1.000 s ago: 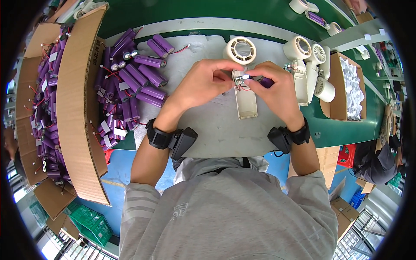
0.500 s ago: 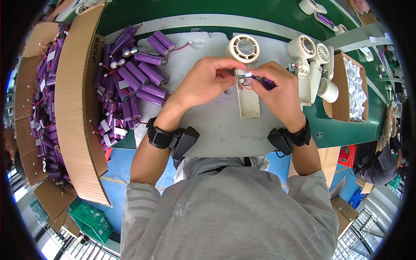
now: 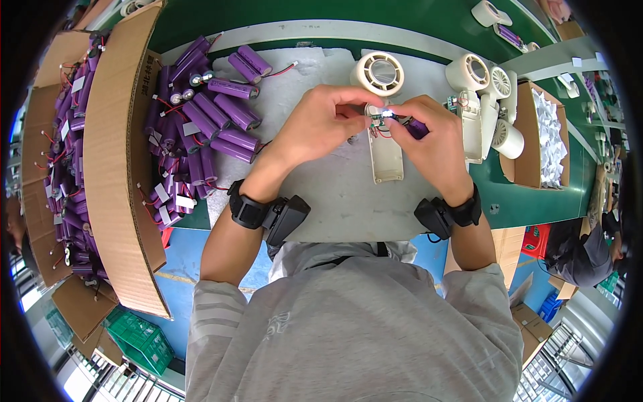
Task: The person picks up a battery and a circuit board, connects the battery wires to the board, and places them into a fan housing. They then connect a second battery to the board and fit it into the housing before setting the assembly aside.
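The left hand (image 3: 320, 124) and right hand (image 3: 429, 137) meet over the middle of a grey work mat (image 3: 335, 194). Between their fingertips sits a small circuit board (image 3: 376, 120), greenish with a bright glint on it and thin red wires trailing from it. The left hand's fingers are closed in a pinch on the board. The right hand is curled shut around a purple battery cell (image 3: 416, 127), whose end shows between thumb and fingers. Directly beneath the board lies an open cream-white handle shell (image 3: 386, 154), long and narrow, flat on the mat. A round cream fan head (image 3: 379, 72) rests just beyond it, on the far side.

To the left on the mat lies a loose heap of purple cylindrical cells (image 3: 207, 127) with red leads and small white labels. Further left stands a brown cardboard box wall (image 3: 117, 154), with more purple cells (image 3: 60, 154) behind it. To the right, finished cream fans (image 3: 485, 100) lie clustered on the green bench, beside an open cardboard box (image 3: 536, 127) holding white packing. A green crate (image 3: 137, 338) sits near left, on the floor.
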`<move>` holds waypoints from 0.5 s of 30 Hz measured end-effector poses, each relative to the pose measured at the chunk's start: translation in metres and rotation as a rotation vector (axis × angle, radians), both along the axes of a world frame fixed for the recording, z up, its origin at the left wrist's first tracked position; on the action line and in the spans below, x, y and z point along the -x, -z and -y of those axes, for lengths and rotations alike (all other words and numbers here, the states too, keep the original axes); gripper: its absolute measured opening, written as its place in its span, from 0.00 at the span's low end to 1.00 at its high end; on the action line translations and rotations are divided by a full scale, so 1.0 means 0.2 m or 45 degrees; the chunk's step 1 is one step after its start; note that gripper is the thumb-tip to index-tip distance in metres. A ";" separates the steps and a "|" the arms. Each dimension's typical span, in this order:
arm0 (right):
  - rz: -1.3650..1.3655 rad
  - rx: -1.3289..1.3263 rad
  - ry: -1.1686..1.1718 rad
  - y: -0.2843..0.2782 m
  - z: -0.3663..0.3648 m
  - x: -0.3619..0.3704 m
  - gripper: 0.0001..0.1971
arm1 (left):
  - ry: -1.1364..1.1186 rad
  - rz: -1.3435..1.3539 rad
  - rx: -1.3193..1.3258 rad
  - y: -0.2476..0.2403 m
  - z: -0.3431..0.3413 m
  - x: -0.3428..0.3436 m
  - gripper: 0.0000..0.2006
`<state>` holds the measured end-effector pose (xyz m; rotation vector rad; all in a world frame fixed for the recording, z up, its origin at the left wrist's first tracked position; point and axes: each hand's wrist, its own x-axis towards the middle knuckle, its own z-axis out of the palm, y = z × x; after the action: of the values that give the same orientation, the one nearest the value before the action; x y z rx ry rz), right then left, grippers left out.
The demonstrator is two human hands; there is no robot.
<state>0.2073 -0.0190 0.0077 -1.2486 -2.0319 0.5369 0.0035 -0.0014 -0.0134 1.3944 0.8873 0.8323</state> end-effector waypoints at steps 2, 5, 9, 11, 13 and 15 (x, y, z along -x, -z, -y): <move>0.008 0.003 0.001 0.00 0.00 0.00 0.09 | 0.008 0.004 0.014 0.00 0.00 0.00 0.15; 0.022 0.011 0.028 0.00 0.01 0.00 0.09 | 0.028 0.010 0.040 -0.01 0.01 0.00 0.16; 0.049 -0.041 0.023 0.00 0.02 0.01 0.09 | 0.049 -0.018 0.058 -0.01 0.00 0.01 0.17; 0.053 -0.032 0.021 0.00 0.03 0.01 0.09 | 0.041 0.006 0.050 -0.01 0.00 0.01 0.17; 0.063 -0.018 0.019 -0.01 0.03 0.01 0.09 | 0.035 0.015 0.049 0.00 0.00 0.01 0.17; 0.060 -0.016 0.029 -0.01 0.03 0.01 0.09 | 0.049 0.025 0.083 -0.01 0.00 0.01 0.17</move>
<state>0.2047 -0.0253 0.0092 -1.2866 -2.0547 0.4869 0.0012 -0.0010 -0.0113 1.3408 0.8625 0.7798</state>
